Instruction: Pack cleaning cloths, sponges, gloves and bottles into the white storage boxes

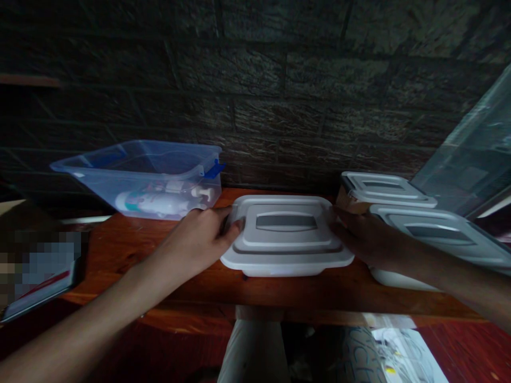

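A white lidded storage box (286, 242) with a grey panel on its lid stands on the wooden bench in front of me. My left hand (207, 234) grips its left edge, the thumb lying on the lid and the fingers out of sight behind the rim. At the opposite end, my right hand (359, 234) closes on the right edge, its fingertips partly dark and hard to see. Both arms reach in from the sides, and the lid sits flat on the box.
A clear plastic bin (136, 181) with blue handles, holding white bottles, stands at the left. Two more lidded boxes, one farther back (387, 191) and one nearer (447, 239), are at the right. A dark stone wall (255, 96) rises behind the wooden bench (131, 244).
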A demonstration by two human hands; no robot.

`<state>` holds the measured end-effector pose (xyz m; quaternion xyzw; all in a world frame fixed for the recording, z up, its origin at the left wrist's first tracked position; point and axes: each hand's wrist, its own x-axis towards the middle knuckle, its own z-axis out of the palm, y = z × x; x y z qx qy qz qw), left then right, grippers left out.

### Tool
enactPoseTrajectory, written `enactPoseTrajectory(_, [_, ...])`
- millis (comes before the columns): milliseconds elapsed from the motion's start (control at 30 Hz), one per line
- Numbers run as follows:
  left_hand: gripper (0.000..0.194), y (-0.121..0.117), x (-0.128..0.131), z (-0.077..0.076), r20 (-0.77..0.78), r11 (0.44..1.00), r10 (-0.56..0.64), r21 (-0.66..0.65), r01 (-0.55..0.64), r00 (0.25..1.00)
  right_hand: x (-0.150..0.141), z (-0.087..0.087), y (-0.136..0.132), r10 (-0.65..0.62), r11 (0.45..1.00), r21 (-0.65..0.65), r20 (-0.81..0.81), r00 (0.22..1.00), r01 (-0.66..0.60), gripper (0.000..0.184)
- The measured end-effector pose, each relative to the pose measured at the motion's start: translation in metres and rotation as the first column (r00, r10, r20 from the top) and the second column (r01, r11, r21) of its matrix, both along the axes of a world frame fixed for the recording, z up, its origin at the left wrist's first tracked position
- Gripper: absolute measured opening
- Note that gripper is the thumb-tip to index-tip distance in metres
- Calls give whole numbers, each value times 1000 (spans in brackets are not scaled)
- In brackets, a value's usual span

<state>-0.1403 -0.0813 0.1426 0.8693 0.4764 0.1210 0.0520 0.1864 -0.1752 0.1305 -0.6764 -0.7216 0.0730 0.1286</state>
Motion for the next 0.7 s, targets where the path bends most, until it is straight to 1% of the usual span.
enactPoseTrajectory(100, [37, 4, 0, -1, -8, 1000, -11, 2, 11, 1000, 0, 0, 2, -40, 999, -8, 5, 999, 40, 37])
enactPoseTrajectory(267, [38, 11, 1, -4, -8, 1000, -16, -3, 16, 1000, 3, -4, 8, 3, 1000, 23, 21, 1000, -4, 41])
enactPoseTrajectory(367, [40, 13, 2, -8, -17, 1000, -15, -9, 14, 1000, 4, -9, 10, -8, 1000, 26, 45, 999, 7, 46])
enactPoseTrajectory(467, [44, 13, 1, -12, -63, 1000, 10, 17, -9, 998, 4, -14, 9, -24, 998, 63, 153, 988, 15, 50])
enactPoseTrajectory(567, [48, 11, 1, -12, -111, 999, 44, 27, -42, 993, 2, -17, 6, -32, 996, 92, 279, 960, 7, 53])
enactPoseTrajectory(700, [53, 9, 1, -11, -166, 996, 85, 21, -83, 982, -7, -13, 3, -103, 995, 36, 399, 911, 97, 58])
